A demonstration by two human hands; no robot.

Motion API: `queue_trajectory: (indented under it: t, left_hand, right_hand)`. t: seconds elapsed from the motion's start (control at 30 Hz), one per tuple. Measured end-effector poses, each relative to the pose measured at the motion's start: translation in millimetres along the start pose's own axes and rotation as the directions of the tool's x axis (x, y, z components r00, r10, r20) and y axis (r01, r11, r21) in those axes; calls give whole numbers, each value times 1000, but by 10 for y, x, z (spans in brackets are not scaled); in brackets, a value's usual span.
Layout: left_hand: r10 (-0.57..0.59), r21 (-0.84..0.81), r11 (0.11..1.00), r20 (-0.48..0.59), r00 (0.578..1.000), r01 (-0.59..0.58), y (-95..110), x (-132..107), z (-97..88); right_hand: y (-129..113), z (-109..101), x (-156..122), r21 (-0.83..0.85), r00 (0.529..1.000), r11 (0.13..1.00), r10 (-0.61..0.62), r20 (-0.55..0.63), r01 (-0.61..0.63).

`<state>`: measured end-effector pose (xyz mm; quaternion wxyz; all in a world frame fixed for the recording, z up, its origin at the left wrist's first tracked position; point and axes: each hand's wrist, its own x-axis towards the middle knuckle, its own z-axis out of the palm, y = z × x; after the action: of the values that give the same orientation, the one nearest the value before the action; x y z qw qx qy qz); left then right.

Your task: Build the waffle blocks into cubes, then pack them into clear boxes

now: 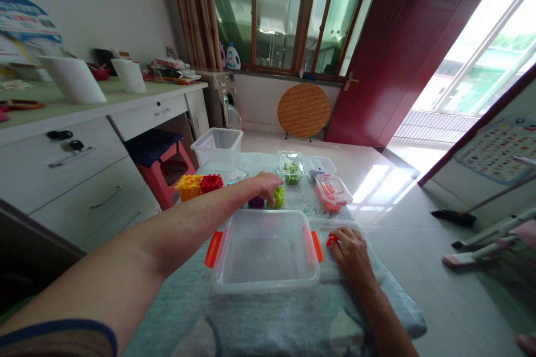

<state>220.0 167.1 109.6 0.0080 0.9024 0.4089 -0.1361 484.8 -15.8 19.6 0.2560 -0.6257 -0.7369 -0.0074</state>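
My left hand (pixel 268 185) stretches across the table with its fingers bent down around a yellow-green toy block (pixel 278 197). Dark purple blocks (pixel 256 201) lie just left of it. My right hand (pixel 350 248) rests over a clear lid (pixel 372 259), fingers closed on a small orange-red piece (pixel 331 240); whether this belongs to the lid I cannot tell. Between my arms stands a clear plastic box (pixel 266 284) with orange side clips, and nothing shows inside it. Yellow blocks (pixel 189 187) and red blocks (pixel 211 183) stand together at the left.
Farther back are a large clear tub (pixel 218 148), a box with green pieces (pixel 290 163), a small clear container (pixel 322 165) and a lidded box with orange-red pieces (pixel 334 189). A grey-blue cloth (pixel 184 301) covers the table. A drawer desk (pixel 92 150) stands left.
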Motion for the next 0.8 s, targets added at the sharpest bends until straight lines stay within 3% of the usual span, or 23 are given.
queue_trajectory:
  t: [0.8]
  left_hand:
    - [-38, -38, 999, -25, 999, 37, 60, 16, 27]
  right_hand:
    - [-53, -28, 2, 9, 998, 999, 49, 39, -49]
